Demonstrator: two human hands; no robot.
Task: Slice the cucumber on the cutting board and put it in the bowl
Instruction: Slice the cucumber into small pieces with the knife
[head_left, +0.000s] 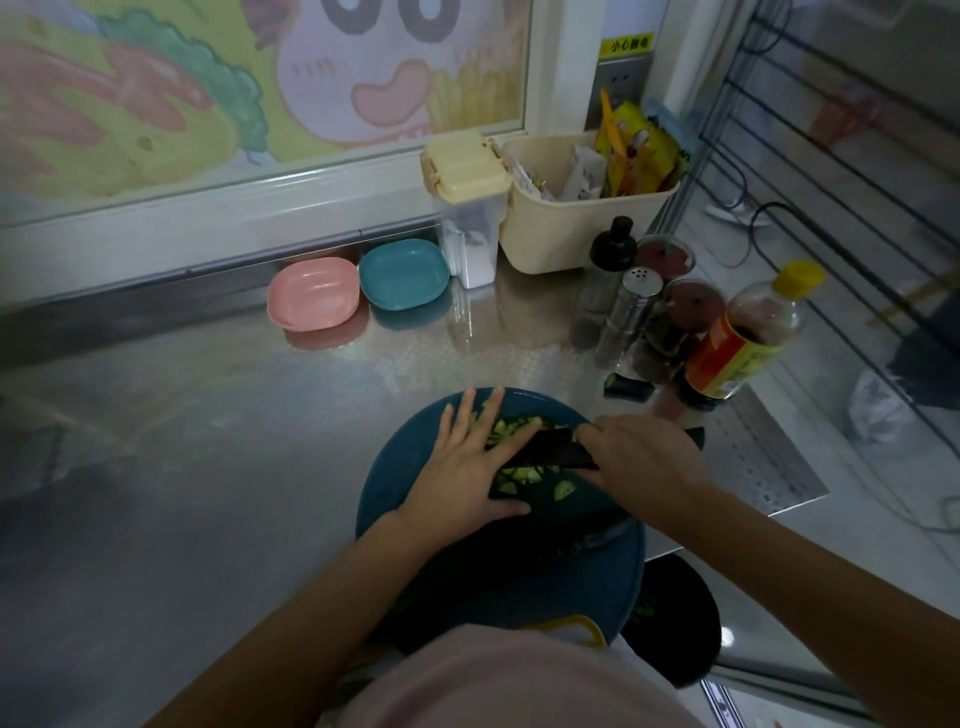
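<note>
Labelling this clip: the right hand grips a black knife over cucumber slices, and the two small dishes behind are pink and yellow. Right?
No yellow one: the head view shows a pink dish and a teal dish. The right hand does grip the black knife over the cucumber slices.

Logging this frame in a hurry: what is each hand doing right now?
Left hand: open, straight fingers pressing cucumber slices against the knife.
Right hand: closed around the knife's handle.
</note>
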